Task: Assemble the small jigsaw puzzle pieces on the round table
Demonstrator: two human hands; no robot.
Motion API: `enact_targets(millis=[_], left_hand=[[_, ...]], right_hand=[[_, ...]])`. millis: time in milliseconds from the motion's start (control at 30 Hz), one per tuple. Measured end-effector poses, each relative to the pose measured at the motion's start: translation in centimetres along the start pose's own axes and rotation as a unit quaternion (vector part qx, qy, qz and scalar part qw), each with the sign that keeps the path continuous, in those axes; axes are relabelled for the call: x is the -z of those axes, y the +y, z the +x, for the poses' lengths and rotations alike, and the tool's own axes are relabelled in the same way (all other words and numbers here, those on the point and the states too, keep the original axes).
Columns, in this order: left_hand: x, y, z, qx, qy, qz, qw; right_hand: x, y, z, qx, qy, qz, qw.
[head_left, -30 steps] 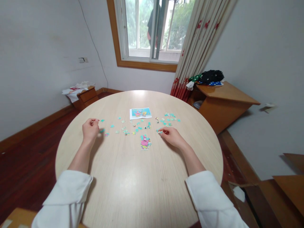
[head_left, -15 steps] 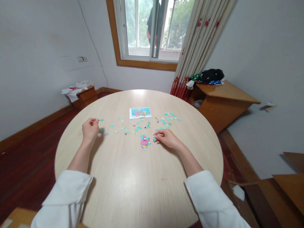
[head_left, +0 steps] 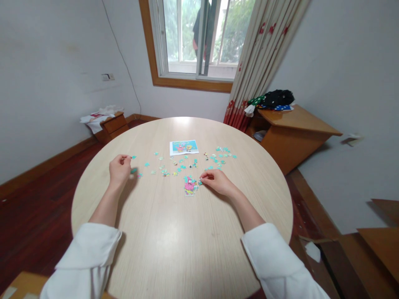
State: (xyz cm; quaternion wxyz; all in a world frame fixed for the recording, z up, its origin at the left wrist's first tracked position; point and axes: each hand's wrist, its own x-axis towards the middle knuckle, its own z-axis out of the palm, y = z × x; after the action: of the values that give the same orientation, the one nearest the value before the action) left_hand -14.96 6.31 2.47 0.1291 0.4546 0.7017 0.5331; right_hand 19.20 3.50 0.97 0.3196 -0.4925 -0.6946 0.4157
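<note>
Between the thumb and fingers of my right hand [head_left: 216, 182] is a small jigsaw puzzle piece [head_left: 200, 182], close to the right side of the joined puzzle section [head_left: 189, 185]. That section shows a pink starfish figure with yellow-green shorts. Whether the held piece touches it I cannot tell. My left hand [head_left: 120, 171] hovers at the left of the table, its fingers pinched together; what they hold, if anything, is too small to make out. Beside it lie loose teal pieces [head_left: 134, 170]. Beyond the joined section lies the printed reference picture [head_left: 184, 147].
Several loose puzzle pieces [head_left: 222, 156] lie across the round table [head_left: 168, 241]. To the right stands a wooden cabinet [head_left: 293, 133] with dark clothing [head_left: 278, 99] on top. A small wooden drawer unit [head_left: 114, 124] with white cloth sits at the left wall. A person [head_left: 197, 31] shows through the window.
My right hand has moved slightly left with the puzzle piece, closer to the joined section. My left hand has shifted a touch to the right, still pinched.
</note>
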Motion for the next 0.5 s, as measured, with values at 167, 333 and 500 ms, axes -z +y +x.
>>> enact_targets(millis=[167,333,500], left_hand=[[-0.35,-0.27,-0.07,-0.019,-0.008,0.014,1.000],[-0.72,-0.59,-0.08,-0.031,-0.021,0.022,0.999],[-0.86,-0.62,0.00,-0.034,-0.025,0.024,0.999]], right_hand=[[-0.56,-0.03,0.14,0.014,0.026,-0.048,0.998],[-0.83,-0.16,0.26,0.009,0.049,-0.088,0.995],[-0.96,-0.13,0.30,0.020,0.047,-0.098,0.994]])
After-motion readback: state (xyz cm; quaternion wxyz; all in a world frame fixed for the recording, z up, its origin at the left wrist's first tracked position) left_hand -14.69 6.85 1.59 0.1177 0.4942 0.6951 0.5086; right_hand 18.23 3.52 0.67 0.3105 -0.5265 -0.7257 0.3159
